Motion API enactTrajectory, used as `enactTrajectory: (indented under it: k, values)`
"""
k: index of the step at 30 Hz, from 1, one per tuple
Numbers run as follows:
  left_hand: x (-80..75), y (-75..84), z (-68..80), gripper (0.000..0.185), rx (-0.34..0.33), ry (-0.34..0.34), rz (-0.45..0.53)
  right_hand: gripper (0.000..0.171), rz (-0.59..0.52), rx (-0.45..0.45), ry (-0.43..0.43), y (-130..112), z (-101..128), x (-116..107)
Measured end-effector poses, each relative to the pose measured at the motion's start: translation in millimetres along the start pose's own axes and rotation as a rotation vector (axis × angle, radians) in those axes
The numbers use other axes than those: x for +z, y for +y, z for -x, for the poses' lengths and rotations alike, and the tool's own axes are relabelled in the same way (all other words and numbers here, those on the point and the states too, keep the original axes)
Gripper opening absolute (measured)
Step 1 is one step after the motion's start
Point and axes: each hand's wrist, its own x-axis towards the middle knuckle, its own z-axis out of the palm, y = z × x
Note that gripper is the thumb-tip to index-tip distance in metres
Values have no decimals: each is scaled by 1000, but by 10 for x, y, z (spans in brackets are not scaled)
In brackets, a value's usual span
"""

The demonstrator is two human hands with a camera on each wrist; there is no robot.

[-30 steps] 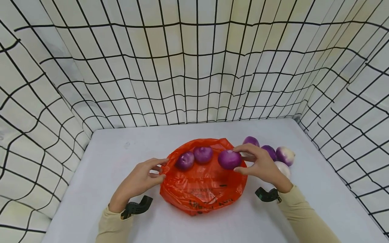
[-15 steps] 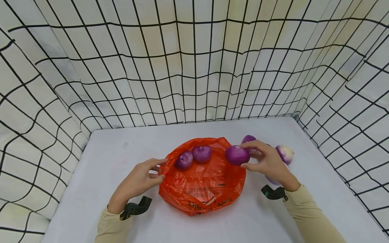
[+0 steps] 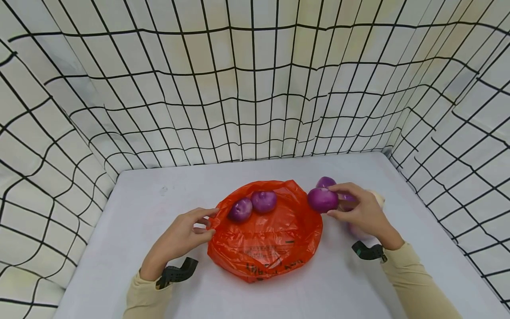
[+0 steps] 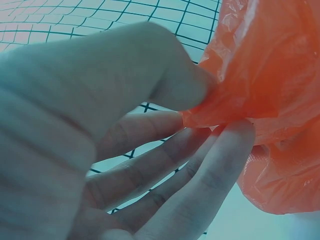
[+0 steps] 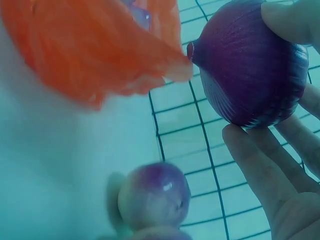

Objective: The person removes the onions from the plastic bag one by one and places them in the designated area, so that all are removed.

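A: What changed?
B: Our right hand (image 3: 360, 212) grips a purple onion (image 3: 322, 200), now outside the orange bag (image 3: 267, 241); our left hand (image 3: 181, 239) pinches the bag's rim.
A: So it's coming out, above the worktop (image 3: 131, 221).

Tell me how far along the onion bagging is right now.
Two purple onions already lie in the orange bag, whose rim the left hand pinches. The right hand grips another onion just outside the rim. A few more onions wait on the table behind that hand.
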Motion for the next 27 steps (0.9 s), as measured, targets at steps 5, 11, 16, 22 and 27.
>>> enactTrajectory:
  k: [5, 11, 16, 22, 27]
  values:
    - [-1, -2, -1, 49, 0, 0, 3, 57, 49, 10, 10, 51, 28, -94]
    - [-3, -8, 3, 47, 14, 7, 4, 54, 117, 22, -8, 104, 53, -146]
    - [-9, -17, 10, 47, 23, 11, 12, 54, 159, 27, -38, 146, 47, -149]
    - [-19, -20, 19, 47, 21, 18, 11, 54, 184, 47, -71, 178, 11, -154]
    - [-21, -17, 17, 47, 25, 19, 16, 53, 181, 41, -88, 206, -26, -156]
